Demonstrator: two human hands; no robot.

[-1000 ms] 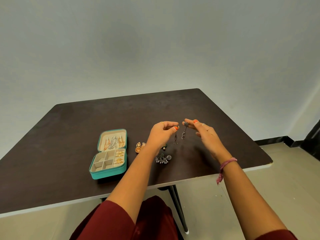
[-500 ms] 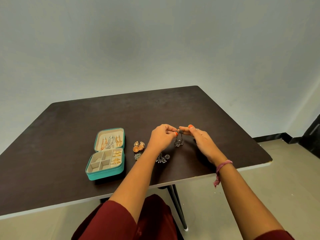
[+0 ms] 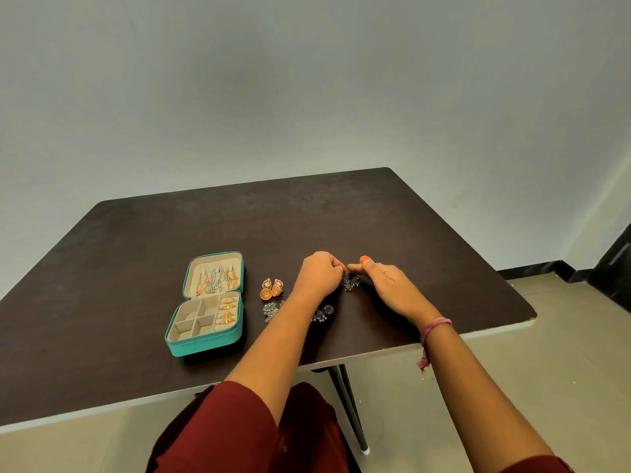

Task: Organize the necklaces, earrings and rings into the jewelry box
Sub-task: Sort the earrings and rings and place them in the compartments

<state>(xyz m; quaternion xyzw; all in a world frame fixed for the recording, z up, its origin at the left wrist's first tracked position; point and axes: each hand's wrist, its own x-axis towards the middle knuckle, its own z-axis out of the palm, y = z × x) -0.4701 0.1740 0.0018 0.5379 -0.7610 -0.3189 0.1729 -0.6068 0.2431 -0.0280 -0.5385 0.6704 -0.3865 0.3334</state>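
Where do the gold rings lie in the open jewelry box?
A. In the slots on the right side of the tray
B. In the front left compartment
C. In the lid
A: the gold rings sit in the slots along the right side of the jewelry box tray.

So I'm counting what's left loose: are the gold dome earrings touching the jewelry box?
Apart. The head view shows bare dark table between the gold dome earrings and the jewelry box.

Head-worn view, downward over table (image 3: pixel 136 268)
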